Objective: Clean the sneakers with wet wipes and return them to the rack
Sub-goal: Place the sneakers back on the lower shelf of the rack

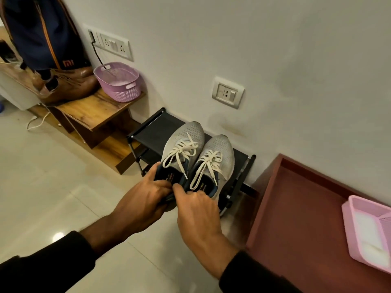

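Two grey mesh sneakers with white laces sit side by side on the top shelf of a small black rack (152, 132) against the wall, toes toward the wall. My left hand (146, 199) grips the heel of the left sneaker (186, 136), thumb on its collar. My right hand (196, 210) pinches the heel area between the two shoes, beside the right sneaker (220, 149). No wet wipes can be seen.
A wooden stepped shelf (93, 115) at the left holds brown leather shoes (69, 85), a dark backpack (42, 32) and a purple basket (118, 81). At the right stands a reddish-brown tray-like surface (296, 208) with a pink basket (368, 231). A glossy tiled floor (53, 182) lies below.
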